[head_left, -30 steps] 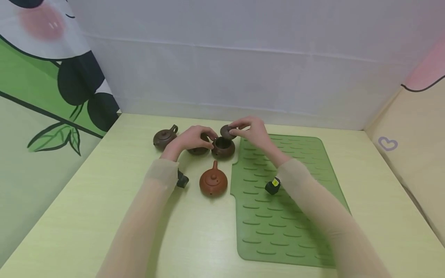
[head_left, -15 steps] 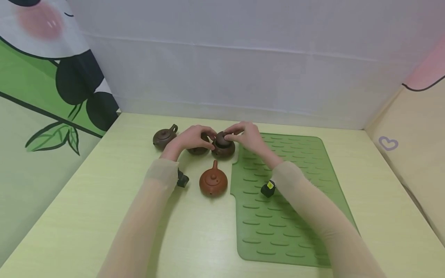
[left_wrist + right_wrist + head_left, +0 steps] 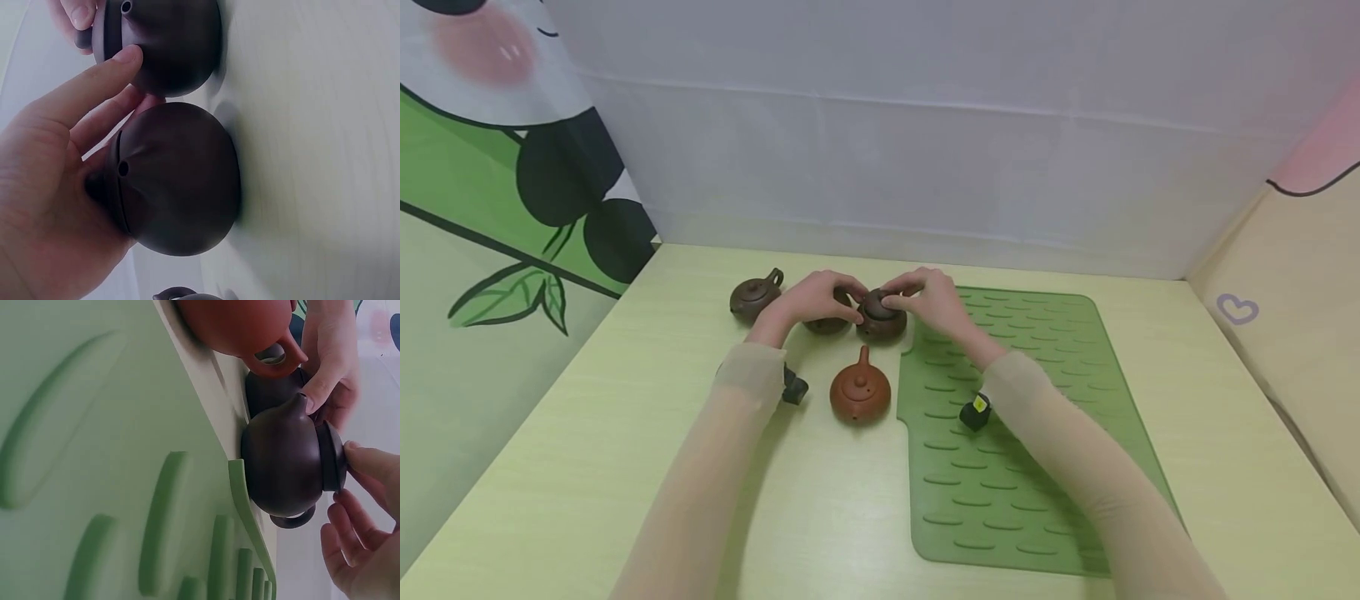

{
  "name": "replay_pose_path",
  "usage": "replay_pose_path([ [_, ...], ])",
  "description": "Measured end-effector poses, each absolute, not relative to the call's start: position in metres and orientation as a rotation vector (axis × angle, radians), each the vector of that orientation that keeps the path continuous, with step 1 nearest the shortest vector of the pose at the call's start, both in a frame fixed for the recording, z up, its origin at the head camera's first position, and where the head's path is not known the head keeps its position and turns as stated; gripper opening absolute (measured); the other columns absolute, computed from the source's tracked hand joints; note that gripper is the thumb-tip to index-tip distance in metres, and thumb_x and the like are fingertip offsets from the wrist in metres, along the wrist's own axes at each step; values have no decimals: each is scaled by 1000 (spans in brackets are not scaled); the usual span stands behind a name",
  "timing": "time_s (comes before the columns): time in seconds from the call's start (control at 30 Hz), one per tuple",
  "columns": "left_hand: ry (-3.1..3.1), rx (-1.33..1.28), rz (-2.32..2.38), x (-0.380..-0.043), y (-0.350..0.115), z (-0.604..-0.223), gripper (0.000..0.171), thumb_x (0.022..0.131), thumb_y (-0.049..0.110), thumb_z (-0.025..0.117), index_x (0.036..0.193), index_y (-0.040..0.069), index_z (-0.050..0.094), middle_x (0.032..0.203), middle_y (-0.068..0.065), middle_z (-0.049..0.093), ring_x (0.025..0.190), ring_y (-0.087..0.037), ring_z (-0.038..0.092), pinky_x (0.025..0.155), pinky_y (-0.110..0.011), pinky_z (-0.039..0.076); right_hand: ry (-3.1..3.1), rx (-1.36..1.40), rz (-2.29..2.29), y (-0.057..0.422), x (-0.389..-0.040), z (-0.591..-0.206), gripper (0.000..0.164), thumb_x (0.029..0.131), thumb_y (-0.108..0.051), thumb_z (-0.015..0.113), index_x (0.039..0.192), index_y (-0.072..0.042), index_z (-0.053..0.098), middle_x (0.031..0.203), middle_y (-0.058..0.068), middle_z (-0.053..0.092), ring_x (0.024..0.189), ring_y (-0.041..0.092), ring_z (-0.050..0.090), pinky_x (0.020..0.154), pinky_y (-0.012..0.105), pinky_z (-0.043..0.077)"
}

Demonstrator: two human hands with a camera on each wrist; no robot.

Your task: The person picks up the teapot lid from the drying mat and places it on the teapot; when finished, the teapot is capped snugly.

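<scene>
A small dark brown teapot [image 3: 882,331] stands at the mat's left edge in the head view. My left hand [image 3: 815,298] holds its left side, thumb near the spout and fingers behind. With thumb and fingers, my right hand [image 3: 934,305] grips the knob of its lid [image 3: 336,459], which sits at the pot's mouth; whether it is fully seated I cannot tell. Under my left palm is a second dark teapot [image 3: 187,181], its lid on, partly hidden in the head view. A reddish-brown teapot [image 3: 859,396], lidded, stands nearer to me.
Another dark lidded teapot [image 3: 752,300] stands at the far left. A green ridged mat [image 3: 1000,500] covers the table right of the pots. Behind the table [image 3: 820,517] hangs a pale cloth backdrop [image 3: 880,167].
The right hand has moved left and down, bringing the lid from above and behind the open dark teapot onto its mouth. My left hand has stayed on the pot.
</scene>
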State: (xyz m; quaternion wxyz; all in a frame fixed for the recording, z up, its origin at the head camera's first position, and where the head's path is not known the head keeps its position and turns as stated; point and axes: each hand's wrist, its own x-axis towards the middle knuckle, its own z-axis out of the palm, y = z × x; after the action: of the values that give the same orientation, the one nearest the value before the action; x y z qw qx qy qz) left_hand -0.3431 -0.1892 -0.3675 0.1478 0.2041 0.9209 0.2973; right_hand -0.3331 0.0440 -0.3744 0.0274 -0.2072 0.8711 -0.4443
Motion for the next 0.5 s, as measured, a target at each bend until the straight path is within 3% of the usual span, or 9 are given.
replay_pose_path([
  [0.5,2650,603,865,-343,-190,-368,43,85,28,78,125,16,67,124,-4,68,112,-23,66,102,-41,51,2669,-578,-1430,40,-330,-389,25,87,-30,76,110,-20,77,114,2,71,109,23,62,94,42,50],
])
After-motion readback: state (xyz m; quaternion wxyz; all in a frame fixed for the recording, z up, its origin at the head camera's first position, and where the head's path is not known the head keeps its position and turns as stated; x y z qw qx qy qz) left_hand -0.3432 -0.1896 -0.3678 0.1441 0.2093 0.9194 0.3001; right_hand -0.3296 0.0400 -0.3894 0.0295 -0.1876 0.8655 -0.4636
